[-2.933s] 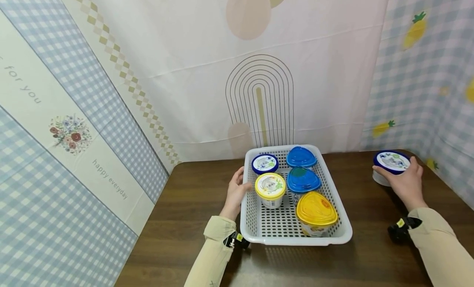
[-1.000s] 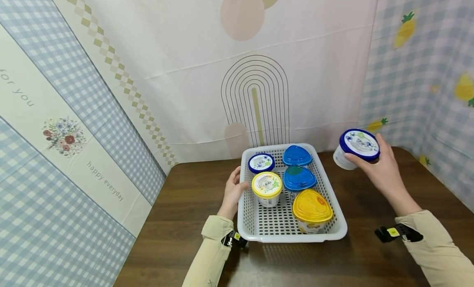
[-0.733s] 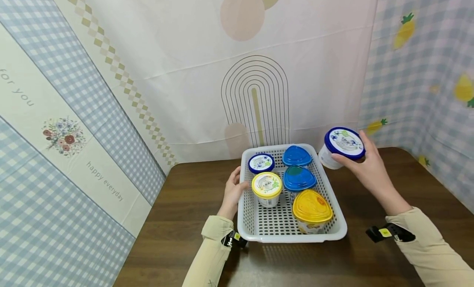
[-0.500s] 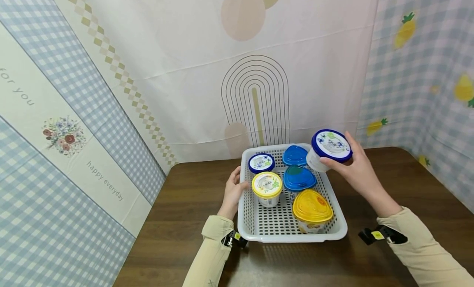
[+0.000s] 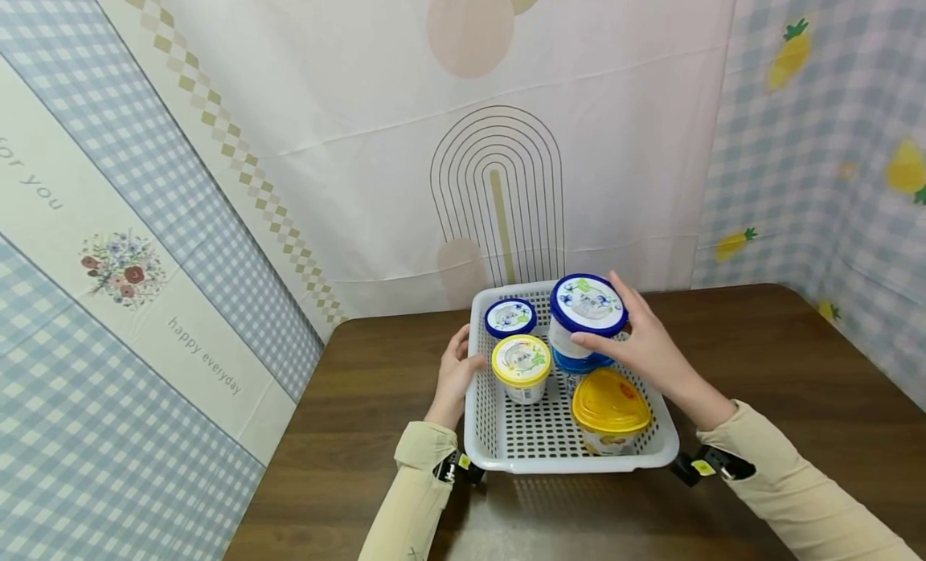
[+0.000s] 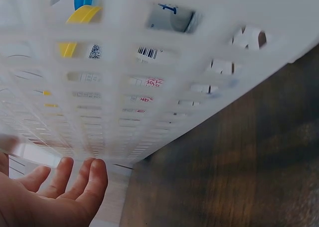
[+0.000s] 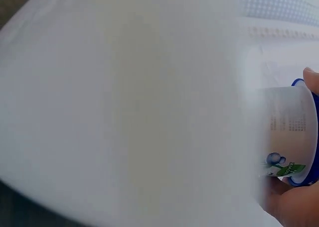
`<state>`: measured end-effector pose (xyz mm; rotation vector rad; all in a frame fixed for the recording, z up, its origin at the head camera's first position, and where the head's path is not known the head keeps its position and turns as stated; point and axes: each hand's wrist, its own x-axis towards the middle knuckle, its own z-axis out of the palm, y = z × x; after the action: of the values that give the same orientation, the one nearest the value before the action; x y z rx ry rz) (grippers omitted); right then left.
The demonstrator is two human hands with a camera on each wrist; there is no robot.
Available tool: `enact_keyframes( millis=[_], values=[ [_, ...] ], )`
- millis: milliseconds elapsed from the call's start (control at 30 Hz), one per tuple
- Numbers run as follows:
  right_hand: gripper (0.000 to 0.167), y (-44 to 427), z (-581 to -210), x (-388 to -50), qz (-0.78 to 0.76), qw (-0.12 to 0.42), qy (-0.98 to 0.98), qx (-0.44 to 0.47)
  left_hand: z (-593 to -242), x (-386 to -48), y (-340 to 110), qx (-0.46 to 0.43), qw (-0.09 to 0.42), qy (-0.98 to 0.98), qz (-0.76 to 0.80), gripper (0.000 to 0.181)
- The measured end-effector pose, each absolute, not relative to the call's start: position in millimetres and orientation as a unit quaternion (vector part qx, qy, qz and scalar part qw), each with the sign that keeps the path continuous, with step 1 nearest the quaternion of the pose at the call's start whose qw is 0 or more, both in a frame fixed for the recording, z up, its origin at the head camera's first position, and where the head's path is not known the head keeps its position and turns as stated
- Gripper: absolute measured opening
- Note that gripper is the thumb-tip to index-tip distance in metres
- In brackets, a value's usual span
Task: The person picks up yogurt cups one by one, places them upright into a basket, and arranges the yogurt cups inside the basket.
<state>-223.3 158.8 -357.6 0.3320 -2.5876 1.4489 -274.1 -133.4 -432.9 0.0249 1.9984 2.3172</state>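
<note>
My right hand point(image 5: 647, 348) grips a round white tub point(image 5: 587, 312) with a dark blue lid, thumb on the near side and fingers on the far side. It is held above the right half of a white plastic basket point(image 5: 481, 432), covering the far blue lid there. My left hand point(image 5: 457, 376) holds the basket's left rim, thumb over the edge and fingers outside. The left wrist view shows its fingertips point(image 6: 97, 172) by the slotted wall. Inside stand a small blue-lidded tub point(image 5: 510, 318), a yellow-lidded round tub point(image 5: 522, 368), a blue rounded-triangle lid point(image 5: 579, 364) and a yellow rounded-triangle tub point(image 5: 611, 408).
The basket stands on a dark brown wooden table point(image 5: 369, 408). A pale printed curtain point(image 5: 362, 199) hangs behind the table, with blue checked cloth point(image 5: 832, 183) at the right. The basket's pale wall fills much of the right wrist view.
My right hand has picked up the blue-lidded tub from the table's right side and carried it left, over the basket. My left hand has stayed on the basket rim.
</note>
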Motion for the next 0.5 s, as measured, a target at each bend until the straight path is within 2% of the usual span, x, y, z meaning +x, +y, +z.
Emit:
enact_keyframes(
  millis=[233, 500],
  values=[
    [0.109, 143, -359, -218, 0.490, 0.045, -0.861, 0.132, -431, -276, -132, 0.007, 0.042, 0.654, 0.755, 0.085],
    [0.106, 131, -366, -217, 0.462, 0.037, -0.871, 0.165, -431, -276, -130, 0.004, 0.040, 0.660, 0.750, 0.085]
  ],
)
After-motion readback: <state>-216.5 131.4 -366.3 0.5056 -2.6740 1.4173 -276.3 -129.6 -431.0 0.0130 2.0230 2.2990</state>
